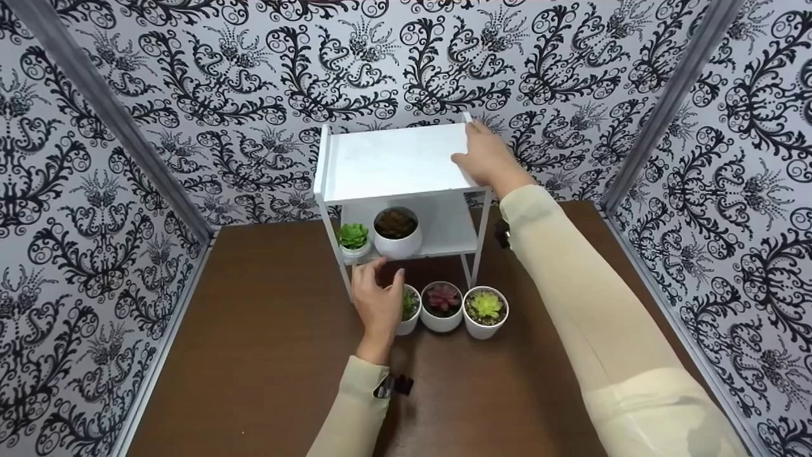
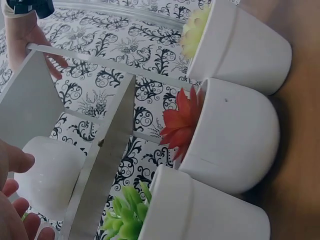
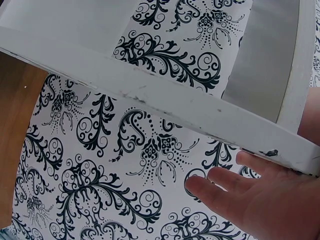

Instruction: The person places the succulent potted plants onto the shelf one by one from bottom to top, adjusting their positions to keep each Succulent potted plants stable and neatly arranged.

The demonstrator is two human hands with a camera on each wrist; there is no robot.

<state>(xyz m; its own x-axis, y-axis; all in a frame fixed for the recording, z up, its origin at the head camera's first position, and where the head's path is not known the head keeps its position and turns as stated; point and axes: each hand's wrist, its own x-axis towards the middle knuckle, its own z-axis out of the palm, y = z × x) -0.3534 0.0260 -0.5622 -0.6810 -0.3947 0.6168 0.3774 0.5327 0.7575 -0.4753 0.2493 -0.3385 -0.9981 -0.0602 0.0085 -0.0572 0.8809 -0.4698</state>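
Note:
A white two-tier shelf (image 1: 396,158) stands on the table. Its right top end is held by my right hand (image 1: 491,158), thumb over the top board and fingers along the outer side, which the right wrist view shows beside the frame. On the lower tier are a small green succulent (image 1: 353,237) and a larger round white pot (image 1: 398,244) with dark contents. My left hand (image 1: 379,301) hovers before that tier, fingers loosely bent and nothing held. Beside it stand a green succulent pot (image 1: 408,319), partly hidden, a red succulent pot (image 1: 442,317) and a yellow-green succulent pot (image 1: 485,324).
The brown wooden table (image 1: 266,355) extends around the shelf. Black-and-white patterned walls (image 1: 355,57) enclose the back and both sides, joined by grey corner strips (image 1: 672,95).

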